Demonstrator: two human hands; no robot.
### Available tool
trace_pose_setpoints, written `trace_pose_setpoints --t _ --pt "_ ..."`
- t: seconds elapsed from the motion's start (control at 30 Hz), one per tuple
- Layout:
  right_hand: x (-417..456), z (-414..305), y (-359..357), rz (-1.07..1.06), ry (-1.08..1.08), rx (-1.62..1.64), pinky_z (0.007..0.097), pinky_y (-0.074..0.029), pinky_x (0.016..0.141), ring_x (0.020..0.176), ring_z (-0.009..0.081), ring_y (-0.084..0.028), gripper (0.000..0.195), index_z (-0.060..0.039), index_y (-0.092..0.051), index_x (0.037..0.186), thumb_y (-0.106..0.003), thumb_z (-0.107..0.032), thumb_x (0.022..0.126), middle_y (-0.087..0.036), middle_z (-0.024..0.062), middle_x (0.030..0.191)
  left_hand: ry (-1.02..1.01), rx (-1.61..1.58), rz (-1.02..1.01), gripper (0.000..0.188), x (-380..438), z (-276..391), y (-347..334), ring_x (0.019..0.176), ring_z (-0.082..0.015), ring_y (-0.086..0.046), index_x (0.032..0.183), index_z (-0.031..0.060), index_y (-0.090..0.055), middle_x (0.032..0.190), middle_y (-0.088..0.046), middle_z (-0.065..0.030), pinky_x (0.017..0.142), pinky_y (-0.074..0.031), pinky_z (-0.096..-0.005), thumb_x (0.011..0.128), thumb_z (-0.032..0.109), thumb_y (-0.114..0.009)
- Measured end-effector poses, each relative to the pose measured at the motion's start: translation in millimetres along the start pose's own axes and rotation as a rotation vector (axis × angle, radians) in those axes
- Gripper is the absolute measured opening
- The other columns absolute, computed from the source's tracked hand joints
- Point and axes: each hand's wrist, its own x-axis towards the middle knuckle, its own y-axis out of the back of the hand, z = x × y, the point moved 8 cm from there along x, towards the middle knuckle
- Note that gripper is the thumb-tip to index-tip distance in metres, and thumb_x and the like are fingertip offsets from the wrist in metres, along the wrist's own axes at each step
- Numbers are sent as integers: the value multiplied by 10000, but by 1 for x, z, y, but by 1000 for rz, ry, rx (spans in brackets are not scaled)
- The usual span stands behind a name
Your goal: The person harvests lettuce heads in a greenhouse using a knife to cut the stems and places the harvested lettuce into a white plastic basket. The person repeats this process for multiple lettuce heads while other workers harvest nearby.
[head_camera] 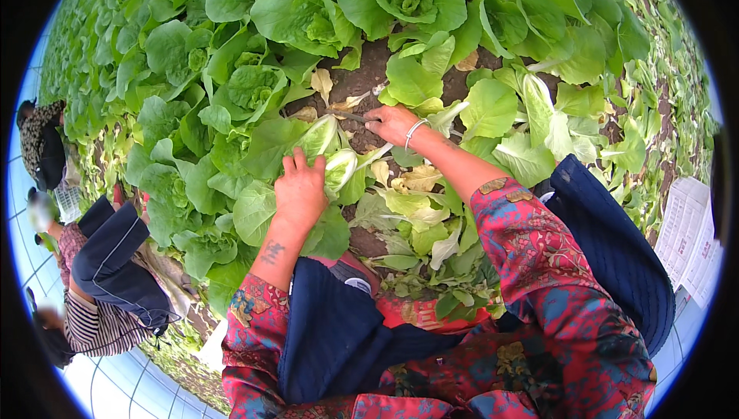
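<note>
My left hand (301, 187) rests on a leafy green plant, its fingers against a pale, tight head of leaf vegetable (340, 169). A second pale head (321, 136) lies just above it, at my fingertips. Whether the fingers grip either head cannot be told. My right hand (394, 124), with a silver bracelet (414, 130) at the wrist, holds a thin dark knife-like tool (349, 115). The tool points left, close to the root end of the upper head. Another trimmed pale head (537, 101) lies among leaves to the right.
Uncut leafy plants (407, 0) stand above and to the left. Loose leaves (418, 211) and yellowed ones litter the soil (369, 66). Several people (109, 280) crouch or sit at far left. White printed crates or sheets (687, 234) stand at the right edge.
</note>
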Motion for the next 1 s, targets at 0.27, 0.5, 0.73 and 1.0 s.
trace_pose_setpoints --t 0.27,0.5,0.73,1.0 --pt "-32 12 -11 75 11 -88 434 -479 826 866 373 -622 304 -104 -642 1111 -560 -248 856 -660 196 908 -55 -13 149 365 -18 7 3 991 -286 -518 1007 55 -580 1118 -520 -120 694 -528 -365 648 42 -644" --pt "-52 7 25 217 -162 516 252 -409 465 512 81 -507 477 -20 -642 981 -741 -419 738 -591 36 705 -144 -135 343 715 -66 18 34 1010 -281 -513 1177 52 -519 1216 -501 -109 805 -478 -372 494 4 -723" --pt "-50 -62 7 -255 -88 625 225 -347 501 600 48 -434 492 -73 -604 1145 -731 -366 771 -558 -39 800 -180 -367 443 717 -104 6 55 987 -280 -513 1182 73 -536 1218 -520 -84 825 -475 -376 489 -18 -694" --pt "-104 -117 45 -387 -27 559 195 -308 443 508 41 -398 525 -73 -554 1216 -732 -210 742 -562 -33 762 -190 -842 562 653 -119 -31 90 1026 -317 -534 1141 37 -561 1180 -561 -129 878 -465 -371 534 73 -798"
